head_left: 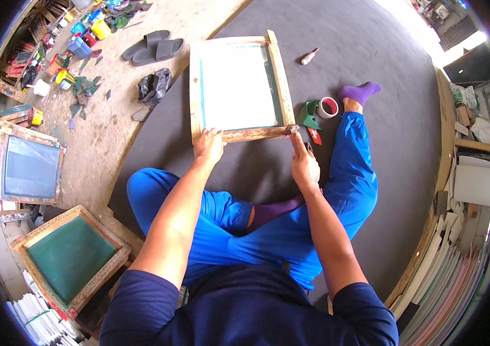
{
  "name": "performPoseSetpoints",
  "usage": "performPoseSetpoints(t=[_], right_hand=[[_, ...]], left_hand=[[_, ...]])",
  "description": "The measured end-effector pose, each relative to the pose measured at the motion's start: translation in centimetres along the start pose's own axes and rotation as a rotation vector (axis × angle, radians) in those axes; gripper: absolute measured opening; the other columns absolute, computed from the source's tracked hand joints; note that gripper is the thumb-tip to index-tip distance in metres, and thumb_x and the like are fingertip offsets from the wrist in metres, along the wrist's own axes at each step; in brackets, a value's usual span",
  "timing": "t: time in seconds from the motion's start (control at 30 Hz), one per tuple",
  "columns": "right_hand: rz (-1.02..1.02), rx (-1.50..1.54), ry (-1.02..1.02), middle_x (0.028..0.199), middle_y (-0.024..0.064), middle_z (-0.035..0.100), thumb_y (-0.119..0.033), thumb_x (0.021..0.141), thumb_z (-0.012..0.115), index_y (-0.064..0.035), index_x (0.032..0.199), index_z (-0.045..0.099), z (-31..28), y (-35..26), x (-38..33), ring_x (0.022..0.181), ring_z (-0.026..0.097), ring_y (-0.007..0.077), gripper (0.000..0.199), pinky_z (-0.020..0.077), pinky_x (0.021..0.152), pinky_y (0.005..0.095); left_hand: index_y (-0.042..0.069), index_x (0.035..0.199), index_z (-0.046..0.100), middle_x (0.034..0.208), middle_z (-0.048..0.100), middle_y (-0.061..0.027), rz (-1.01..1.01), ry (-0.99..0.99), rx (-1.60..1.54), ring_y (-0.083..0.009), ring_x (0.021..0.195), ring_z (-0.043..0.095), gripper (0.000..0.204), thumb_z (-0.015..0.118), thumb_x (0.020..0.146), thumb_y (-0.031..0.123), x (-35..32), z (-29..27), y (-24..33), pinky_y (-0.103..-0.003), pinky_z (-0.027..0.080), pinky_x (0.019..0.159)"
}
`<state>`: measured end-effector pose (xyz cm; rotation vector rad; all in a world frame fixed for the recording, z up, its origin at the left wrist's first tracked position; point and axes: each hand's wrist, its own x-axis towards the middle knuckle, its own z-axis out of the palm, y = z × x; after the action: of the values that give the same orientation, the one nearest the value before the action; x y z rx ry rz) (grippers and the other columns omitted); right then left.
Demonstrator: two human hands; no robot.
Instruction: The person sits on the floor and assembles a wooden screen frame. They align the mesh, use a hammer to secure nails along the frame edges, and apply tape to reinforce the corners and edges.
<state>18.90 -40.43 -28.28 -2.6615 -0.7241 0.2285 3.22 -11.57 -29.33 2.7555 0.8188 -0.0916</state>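
Observation:
A wooden screen-printing frame (230,136) with pale mesh and a blue-green border lies in front of me on the dark surface. My left hand (208,145) is closed over its near rail, close to the near left corner. At the near right corner my right hand (305,165) grips a small hand tool (293,130) with a grey metal head and a dark handle. The tool's head meets the wood; its exact kind is partly hidden by my fingers. Just right of that corner are a green scrap (309,114), a tape roll (328,108) and a red-and-white strip (315,135).
A small tube (309,56) lies farther off. My legs in blue trousers (349,167) flank the work. Black sandals (155,48) and a black plastic bag (154,86) are at left, with more frames (72,259) and paint tubs (101,30). Stacked sheets (453,282) stand at right.

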Motion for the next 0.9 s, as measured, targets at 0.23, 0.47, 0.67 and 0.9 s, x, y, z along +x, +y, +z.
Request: performPoseSetpoints(t=[0.23,0.47,0.67,0.9], right_hand=[[-0.027,0.0,0.021,0.105,0.0263,0.069,-0.018,0.101,0.061,-0.0418,0.166,0.028,-0.4,-0.2,0.0,0.092,0.073,0.0469,0.077,0.0584,0.082,0.0585],[-0.019,-0.023,-0.024,0.115,0.0314,0.069,-0.019,0.102,0.06,-0.0417,0.165,0.032,-0.4,1.0,1.4,0.1,0.072,0.0489,0.073,0.0584,0.088,0.0579],[0.073,-0.086,-0.099,0.123,0.0212,0.073,-0.02,0.101,0.062,-0.04,0.165,0.033,-3.4,-1.5,2.6,0.106,0.073,0.0427,0.073,0.0587,0.089,0.0542],[0.107,-0.034,-0.075,0.118,0.0267,0.071,-0.02,0.101,0.062,-0.0426,0.164,0.034,-3.6,-1.6,2.3,0.101,0.073,0.0478,0.073,0.0586,0.087,0.0568]], left_hand=[[0.009,0.129,0.074,0.126,0.071,-0.0092,0.013,0.02,0.005,-0.0318,0.121,0.065,0.043,0.079,0.09,0.028,0.0,0.1,-0.1,-0.043,0.054,0.104],[0.009,0.129,0.074,0.125,0.072,-0.0097,0.004,0.029,-0.017,-0.0327,0.12,0.065,0.043,0.078,0.091,0.028,-0.1,0.1,0.0,-0.043,0.054,0.105],[0.009,0.129,0.074,0.128,0.071,-0.0089,0.001,0.02,0.002,-0.0325,0.123,0.064,0.043,0.077,0.091,0.029,-0.1,0.1,-0.3,-0.044,0.053,0.107],[0.009,0.128,0.074,0.128,0.071,-0.0073,0.019,0.035,0.005,-0.0311,0.123,0.064,0.041,0.078,0.091,0.028,0.1,0.3,-0.3,-0.043,0.055,0.105]])
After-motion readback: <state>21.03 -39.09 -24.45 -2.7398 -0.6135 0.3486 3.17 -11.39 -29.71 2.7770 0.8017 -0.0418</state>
